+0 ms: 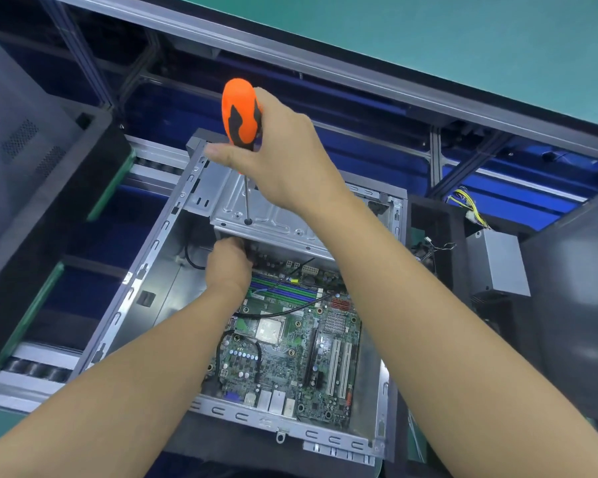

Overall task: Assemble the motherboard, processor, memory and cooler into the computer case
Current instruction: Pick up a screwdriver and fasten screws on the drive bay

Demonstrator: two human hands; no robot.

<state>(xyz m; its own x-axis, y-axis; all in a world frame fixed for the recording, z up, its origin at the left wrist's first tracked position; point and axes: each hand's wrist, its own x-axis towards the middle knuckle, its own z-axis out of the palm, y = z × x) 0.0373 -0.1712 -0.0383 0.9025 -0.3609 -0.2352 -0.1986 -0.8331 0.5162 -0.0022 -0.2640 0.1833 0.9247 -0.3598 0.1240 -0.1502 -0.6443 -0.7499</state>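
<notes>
One upright screwdriver (pixel 241 112), gripped in your right hand (pixel 283 160); left hand (pixel 228 262) sits just beneath its tip, fingers hidden.

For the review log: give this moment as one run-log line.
right hand: grips screwdriver, tip at cage | left hand: reaches under cage, fingers hidden | motherboard: in case

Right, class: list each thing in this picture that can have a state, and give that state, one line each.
computer case: open, lying on its side.
motherboard: lying inside the case.
processor: bare, no cooler on it.
screwdriver: upright, tip on the drive cage.
right hand: grips the screwdriver handle.
left hand: reaching under the drive cage, fingers hidden.
</notes>
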